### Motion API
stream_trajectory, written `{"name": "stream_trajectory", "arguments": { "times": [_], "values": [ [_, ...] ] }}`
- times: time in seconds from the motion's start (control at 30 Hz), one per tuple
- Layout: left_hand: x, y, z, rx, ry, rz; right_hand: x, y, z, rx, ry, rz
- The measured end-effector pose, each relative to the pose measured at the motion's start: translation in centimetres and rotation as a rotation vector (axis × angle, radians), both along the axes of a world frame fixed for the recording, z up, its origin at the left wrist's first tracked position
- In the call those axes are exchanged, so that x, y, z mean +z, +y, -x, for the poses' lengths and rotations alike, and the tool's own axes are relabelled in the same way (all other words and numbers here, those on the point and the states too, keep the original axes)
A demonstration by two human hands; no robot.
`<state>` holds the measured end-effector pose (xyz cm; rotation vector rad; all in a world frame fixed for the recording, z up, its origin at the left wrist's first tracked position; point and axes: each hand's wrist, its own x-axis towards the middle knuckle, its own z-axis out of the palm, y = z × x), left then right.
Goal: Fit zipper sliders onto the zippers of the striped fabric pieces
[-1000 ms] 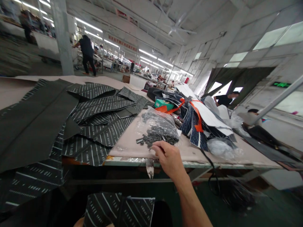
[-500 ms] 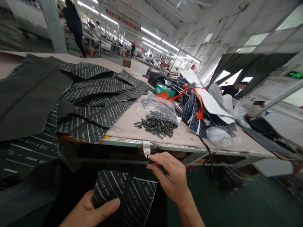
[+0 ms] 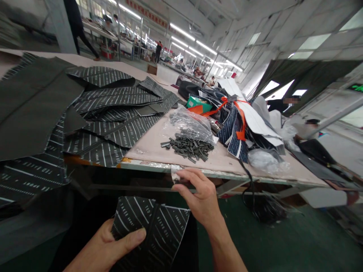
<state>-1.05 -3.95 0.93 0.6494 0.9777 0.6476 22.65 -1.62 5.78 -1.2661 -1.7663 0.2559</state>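
My left hand [image 3: 113, 241] grips a dark fabric piece [image 3: 150, 226] printed with white stripes and lettering, thumb on top. A plain dark strip runs down the middle of the piece. At the table's front edge my right hand [image 3: 200, 196] is curled, thumb and index fingertips close together in a pinch. Those fingertips are at a small whitish tab [image 3: 175, 174] hanging from the edge. Whatever lies between them is too small and hidden to name. Above on the table, a pile of small dark pieces [image 3: 193, 147] spills from a clear plastic bag [image 3: 190, 121].
Large printed dark fabric panels [image 3: 113, 100] cover the table's left side, some overhanging its edge. To the right lie a bundle of fabric strips [image 3: 235, 124] with orange ties, a green box [image 3: 198, 102] and a crumpled plastic bag [image 3: 266, 160]. A black cable [image 3: 249, 177] hangs down. Other people stand farther off.
My right hand has moved slightly up and left, so its fingertips now cover part of the whitish tab. The fabric in my left hand has risen a little. The view has shifted slightly.
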Motion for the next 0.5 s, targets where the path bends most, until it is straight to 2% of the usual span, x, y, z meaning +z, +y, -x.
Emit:
{"name": "stream_trajectory", "arguments": {
  "times": [0.1,0.2,0.3,0.37,0.43,0.5],
  "values": [
    [0.2,0.0,-0.3,-0.068,0.010,-0.047,-1.2,-0.9,-0.7,-0.070,0.335,0.105],
    [0.0,0.0,-0.7,-0.135,0.013,-0.081,-2.6,-2.9,-1.0,-0.052,0.682,0.253],
    [0.1,-0.2,-1.5,-0.155,0.010,-0.110,-3.4,-5.0,-0.1,-0.010,0.779,0.537],
    [0.4,-0.4,-2.1,-0.160,0.018,-0.107,-3.6,-6.0,1.0,-0.005,0.838,0.658],
    [0.7,-0.4,-2.6,-0.153,0.033,-0.117,-3.7,-6.5,2.1,-0.022,0.910,0.650],
    [1.1,-0.1,-2.9,-0.149,0.073,-0.192,-3.9,-6.7,2.7,-0.055,0.909,0.578]
  ]
}}
